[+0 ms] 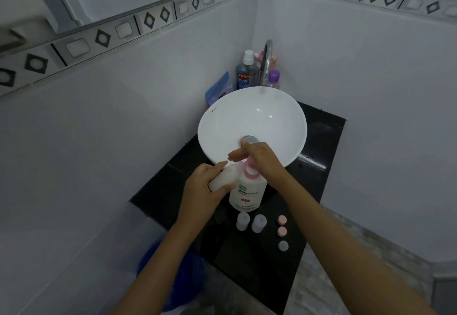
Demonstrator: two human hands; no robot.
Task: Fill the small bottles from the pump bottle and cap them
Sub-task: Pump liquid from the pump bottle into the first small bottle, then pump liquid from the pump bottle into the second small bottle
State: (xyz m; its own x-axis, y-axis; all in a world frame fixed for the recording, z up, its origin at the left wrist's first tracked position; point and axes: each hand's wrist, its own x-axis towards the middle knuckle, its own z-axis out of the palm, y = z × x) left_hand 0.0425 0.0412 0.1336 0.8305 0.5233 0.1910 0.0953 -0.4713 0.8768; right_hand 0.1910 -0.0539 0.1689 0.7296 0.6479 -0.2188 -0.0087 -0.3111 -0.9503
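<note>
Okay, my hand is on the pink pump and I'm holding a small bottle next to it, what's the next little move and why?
Probably press the pink pump head down with the right hand. The left hand already holds the small translucent bottle tilted beside the white pump bottle. Whether its mouth sits under the spout cannot be seen, so check that first.

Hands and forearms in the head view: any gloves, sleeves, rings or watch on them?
None visible. The left hand and right hand are bare, without gloves. Both forearms show uncovered down to the frame's bottom edge; no sleeve, watch, bracelet or ring shows.
</note>
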